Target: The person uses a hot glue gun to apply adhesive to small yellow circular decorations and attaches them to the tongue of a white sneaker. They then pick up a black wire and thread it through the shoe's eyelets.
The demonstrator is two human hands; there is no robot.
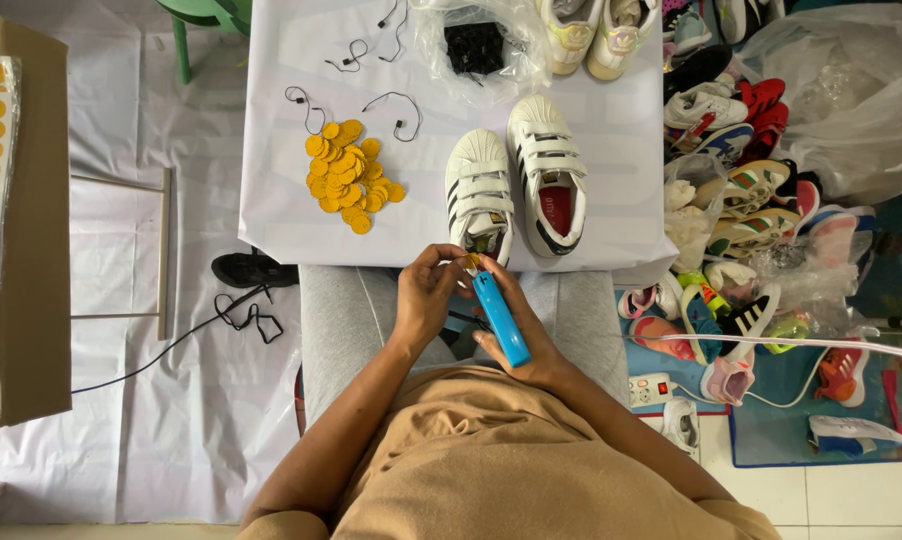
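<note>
Both hands meet over the lap, just below the white table edge (371, 255). Right hand (531, 345) is wrapped around a slim blue plastic tagging tool (499, 318), fingers curled along its body, tip pointing up. Left hand (426, 295) pinches a small round yellow paper tag (470, 261) at that tip between thumb and fingertips. Such a tag looks light, thin and easily creased, best held by its edge; the tool seems rigid and light, gripped mid-body. A white strapped sneaker with black stripes (479, 195) stands just beyond.
</note>
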